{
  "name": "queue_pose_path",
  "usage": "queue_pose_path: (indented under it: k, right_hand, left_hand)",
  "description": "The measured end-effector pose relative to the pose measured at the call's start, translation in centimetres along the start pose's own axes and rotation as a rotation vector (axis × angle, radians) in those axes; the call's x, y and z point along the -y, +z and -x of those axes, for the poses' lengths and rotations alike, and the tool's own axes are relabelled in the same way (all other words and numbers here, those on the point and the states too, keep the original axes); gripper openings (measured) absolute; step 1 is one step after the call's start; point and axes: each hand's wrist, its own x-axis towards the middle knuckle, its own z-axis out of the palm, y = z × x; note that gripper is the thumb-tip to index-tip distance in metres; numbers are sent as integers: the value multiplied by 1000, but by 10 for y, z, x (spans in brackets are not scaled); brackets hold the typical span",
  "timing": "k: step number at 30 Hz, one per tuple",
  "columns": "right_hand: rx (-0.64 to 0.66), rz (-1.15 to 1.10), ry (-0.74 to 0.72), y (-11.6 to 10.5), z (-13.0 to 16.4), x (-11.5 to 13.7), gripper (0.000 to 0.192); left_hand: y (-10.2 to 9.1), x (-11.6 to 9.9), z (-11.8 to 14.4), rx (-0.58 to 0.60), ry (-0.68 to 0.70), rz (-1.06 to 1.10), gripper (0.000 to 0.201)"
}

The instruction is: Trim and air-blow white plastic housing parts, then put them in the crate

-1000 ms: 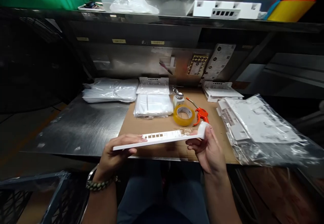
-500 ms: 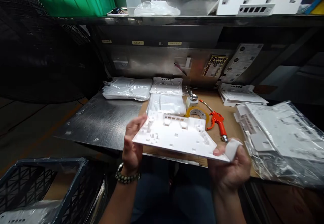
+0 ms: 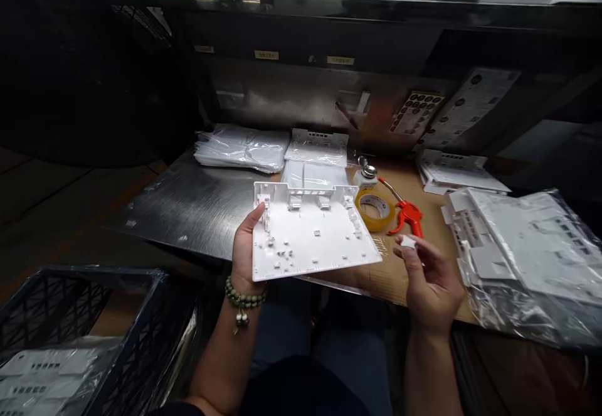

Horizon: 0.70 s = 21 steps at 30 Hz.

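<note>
"Plastic things start at the far left? Take the white panel [image 3: 310, 240] as the clock's hub."

"Right: a dark crate [image 3: 153, 278] at eight o'clock, with wrapped white parts [image 3: 44, 369] inside. At nine, the bare metal tabletop [image 3: 179, 209]; at eleven, a stack of clear bags [image 3: 239, 147]."

"And the left hand [image 3: 244, 246]?"

"Just inside nine, beaded bracelet [image 3: 244, 297] at the wrist. Its thumb laps over the panel's left edge; I can't tell how the other fingers sit behind. The panel is held tilted at the table's near edge, studded side up."

"Beyond it?"

"A bagged panel [image 3: 318, 147] at twelve, a small bottle [image 3: 365, 179] at one, a yellow tape roll [image 3: 388, 216] at two, then a red air gun [image 3: 409, 214] nearer three."

"The right hand [image 3: 433, 284]?"

"Near four, well apart from the panel's corner. Thumb and fingers pinch a small white wad [image 3: 408, 242]. Past that, a pile of panels [image 3: 463, 174] at two, and a big clear-wrapped bundle [image 3: 517, 240] at three."
</note>
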Motion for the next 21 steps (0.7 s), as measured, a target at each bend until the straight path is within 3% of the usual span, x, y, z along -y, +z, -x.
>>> queue_pose_path:
  k: [2, 6, 8, 12, 18, 21]
  right_hand:
    - [49, 102, -137, 8, 5, 16, 22]
    - [503, 72, -293, 39, 27, 66, 36]
    - [613, 30, -334, 58, 39, 85, 29]
    - [638, 26, -403, 81, 53, 96, 18]
    - [685, 91, -426, 76, 56, 91, 19]
    - [640, 78, -407, 79, 58, 94, 19]
  left_hand:
    - [3, 5, -2, -45, 28, -1, 59]
    - [12, 15, -7, -32, 7, -31, 58]
    - [16, 19, -8, 1, -4, -42, 56]
    - [19, 21, -6, 37, -27, -81, 52]
    - [7, 21, -7, 59, -4, -134, 53]
    - [5, 25, -8, 44, -5, -151, 54]
